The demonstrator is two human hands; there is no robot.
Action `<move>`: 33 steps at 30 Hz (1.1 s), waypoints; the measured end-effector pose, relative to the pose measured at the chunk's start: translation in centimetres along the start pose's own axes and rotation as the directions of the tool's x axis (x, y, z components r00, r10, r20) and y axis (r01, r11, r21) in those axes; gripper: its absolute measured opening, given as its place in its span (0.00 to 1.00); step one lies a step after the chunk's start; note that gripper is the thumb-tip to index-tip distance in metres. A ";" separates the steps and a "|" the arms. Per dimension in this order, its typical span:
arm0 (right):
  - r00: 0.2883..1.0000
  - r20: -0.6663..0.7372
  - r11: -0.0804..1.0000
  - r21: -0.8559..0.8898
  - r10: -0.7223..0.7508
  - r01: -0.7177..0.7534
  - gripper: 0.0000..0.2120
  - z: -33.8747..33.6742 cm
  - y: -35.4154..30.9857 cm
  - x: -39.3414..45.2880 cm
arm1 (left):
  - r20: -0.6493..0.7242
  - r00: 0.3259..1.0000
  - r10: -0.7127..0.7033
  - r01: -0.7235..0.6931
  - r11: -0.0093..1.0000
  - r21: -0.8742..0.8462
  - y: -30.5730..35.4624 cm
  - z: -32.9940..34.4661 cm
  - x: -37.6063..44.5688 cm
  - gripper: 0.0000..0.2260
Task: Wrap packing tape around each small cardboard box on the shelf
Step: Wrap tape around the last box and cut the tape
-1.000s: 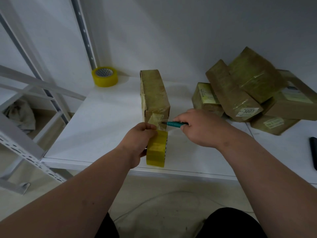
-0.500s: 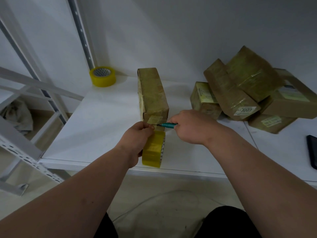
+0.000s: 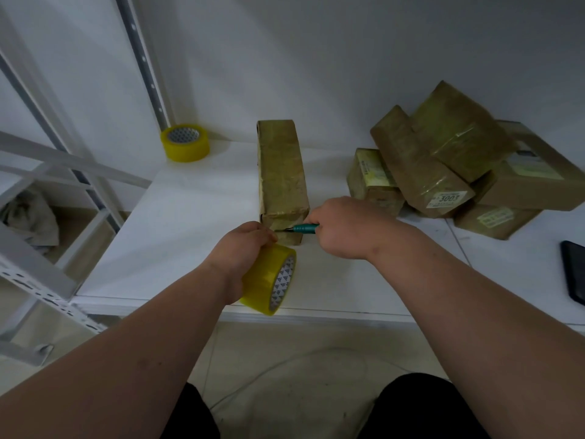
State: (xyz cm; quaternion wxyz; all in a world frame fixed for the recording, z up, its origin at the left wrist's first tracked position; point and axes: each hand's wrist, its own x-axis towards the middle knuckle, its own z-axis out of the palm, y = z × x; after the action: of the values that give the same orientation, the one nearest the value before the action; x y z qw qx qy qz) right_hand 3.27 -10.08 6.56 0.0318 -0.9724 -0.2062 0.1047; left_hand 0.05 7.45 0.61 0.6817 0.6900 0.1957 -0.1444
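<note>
A white shelf [image 3: 196, 217] runs along the wall, with a grey metal rack [image 3: 41, 280] standing off to its left. At the right end sits a pile of taped boxes [image 3: 443, 166], stacked loosely against each other, two of them tilted and leaning on the ones below. In the middle of the shelf one long narrow box [image 3: 281, 172] stands on its edge, its near end facing the person, already covered in shiny tape.

Both bare arms reach in from below. The left hand [image 3: 243, 248] is closed around a yellow tape roll [image 3: 269, 280], holding it at the near end of the long box, just above the shelf's front edge. The right hand [image 3: 345, 226] is curled tight around a teal-handled cutter [image 3: 300, 229], whose dark tip points left and touches the tape stretched at the box's near face, right beside the left fingers.

A second yellow tape roll [image 3: 185, 142] lies flat in the back left corner of the shelf, well apart from the hands. At the far right edge lies a flat dark object [image 3: 574, 270]; I cannot tell what it is.
</note>
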 end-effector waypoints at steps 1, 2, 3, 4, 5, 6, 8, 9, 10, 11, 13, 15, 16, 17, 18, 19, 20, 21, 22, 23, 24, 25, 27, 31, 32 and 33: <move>1.000 -0.003 1.000 -0.007 0.000 0.000 0.18 0.0 -0.2 0.0 | -0.001 1.000 0.006 -0.006 1.000 0.010 0.0 0.0 0.0 0.06; 1.000 -0.005 1.000 -0.004 0.005 -0.005 0.18 0.1 -0.3 0.1 | -0.003 1.000 0.012 -0.012 1.000 0.013 0.0 -0.1 0.1 0.06; 1.000 -0.006 1.000 0.013 0.016 -0.016 0.17 0.2 -0.4 0.1 | -0.007 1.000 0.013 -0.013 1.000 0.015 0.0 -0.1 0.1 0.07; 1.000 -0.002 0.999 0.041 0.031 -0.031 0.16 0.3 -0.6 0.1 | -0.008 1.000 0.010 -0.010 1.000 0.015 0.0 -0.1 0.1 0.06; 0.999 0.005 0.997 0.067 0.042 -0.042 0.16 0.3 -0.7 0.1 | -0.011 1.000 0.004 -0.004 1.000 0.014 0.0 -0.2 0.0 0.06; 0.999 0.016 0.995 0.089 0.045 -0.046 0.16 0.4 -0.9 0.1 | -0.014 1.000 -0.001 0.002 1.000 0.011 0.0 -0.2 0.0 0.06; 0.999 0.026 0.988 0.148 0.043 -0.046 0.16 0.3 -0.8 0.0 | -0.027 1.000 -0.010 0.010 1.000 0.010 -0.1 -0.3 0.0 0.05; 0.999 0.018 0.980 0.191 0.046 -0.049 0.16 0.1 -0.6 -0.2 | -0.034 0.999 -0.013 0.013 1.000 0.009 -0.3 -0.4 0.0 0.05; 0.998 0.005 0.973 0.226 0.055 -0.055 0.15 -0.1 -0.2 -0.5 | -0.039 0.999 -0.017 0.017 1.000 0.003 -0.4 -0.5 0.1 0.04; 0.998 -0.004 0.968 0.242 0.065 -0.062 0.15 -0.3 0.1 -0.8 | -0.043 0.999 -0.022 0.022 1.000 -0.006 -0.5 -0.6 0.1 0.04; 0.997 0.001 0.973 0.222 0.073 -0.071 0.14 -0.4 0.6 -1.3 | -0.047 0.998 -0.031 0.030 0.999 -0.018 -0.6 -0.7 0.3 0.03; 0.998 0.008 0.982 0.178 0.063 -0.063 0.14 -0.1 0.6 -1.5 | -0.048 0.998 -0.031 0.030 0.999 -0.020 -0.7 -0.6 0.3 0.03; 0.999 0.004 0.987 0.154 0.054 -0.054 0.14 0.0 0.5 -1.6 | -0.047 0.998 -0.029 0.028 0.999 -0.020 -0.7 -0.4 0.3 0.03; 0.999 0.000 0.990 0.134 0.046 -0.045 0.14 0.2 0.3 -1.6 | -0.048 0.998 -0.027 0.026 0.999 -0.020 -0.7 -0.3 0.3 0.03; 0.999 -0.004 0.992 0.120 0.039 -0.038 0.14 0.3 0.2 -1.5 | -0.052 0.998 -0.025 0.024 1.000 -0.020 -0.7 -0.3 0.3 0.03; 0.999 -0.005 0.993 0.113 0.035 -0.034 0.14 0.4 0.0 -1.4 | -0.055 0.998 -0.024 0.023 1.000 -0.020 -0.8 -0.2 0.2 0.03; 0.999 -0.004 0.993 0.110 0.032 -0.031 0.14 0.5 -0.1 -1.3 | -0.058 0.998 -0.023 0.021 1.000 -0.020 -0.8 -0.2 0.2 0.03; 1.000 -0.001 0.994 0.109 0.030 -0.030 0.14 0.6 -0.1 -1.3 | -0.059 0.998 -0.021 0.020 1.000 -0.020 -0.8 -0.3 0.2 0.02; 1.000 0.002 0.994 0.107 0.030 -0.030 0.15 0.7 -0.2 -1.2 | -0.059 0.998 -0.020 0.019 1.000 -0.022 -0.8 -0.3 0.2 0.02; 1.000 0.004 0.994 0.106 0.030 -0.031 0.15 0.8 -0.3 -1.1 | -0.059 0.998 -0.021 0.020 0.999 -0.025 -0.8 -0.3 0.1 0.03; 1.000 0.005 0.994 0.105 0.030 -0.030 0.16 1.0 -0.4 -1.1 | -0.059 0.998 -0.022 0.020 0.999 -0.028 -0.8 -0.3 0.1 0.03; 1.000 0.005 0.994 0.105 0.029 -0.029 0.16 1.1 -0.4 -1.0 | -0.060 0.998 -0.021 0.019 0.999 -0.029 -0.8 -0.2 0.1 0.03; 1.000 0.001 0.994 0.106 0.028 -0.028 0.16 1.2 -0.5 -1.0 | -0.062 0.998 -0.021 0.019 1.000 -0.024 -0.8 -0.2 0.0 0.03; 0.999 -0.022 0.995 0.099 0.026 -0.024 0.16 1.4 -0.5 -0.9 | -0.059 0.998 -0.017 0.015 1.000 -0.024 -0.6 0.0 0.0 0.04; 0.999 -0.029 0.996 0.092 0.020 -0.017 0.16 1.5 -0.5 -0.8 | -0.058 0.998 -0.012 0.010 1.000 -0.027 -0.5 0.0 -0.1 0.04; 0.999 -0.037 0.996 0.086 0.013 -0.010 0.16 1.5 -0.6 -0.7 | -0.055 0.998 -0.007 0.005 1.000 -0.031 -0.4 0.1 -0.1 0.04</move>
State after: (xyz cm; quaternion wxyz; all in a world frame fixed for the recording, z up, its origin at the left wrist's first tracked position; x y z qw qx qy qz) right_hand 2.09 -9.82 5.28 0.0766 -0.9731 -0.1952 0.0956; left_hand -0.23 7.37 0.28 0.6862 0.6826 0.2186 -0.1245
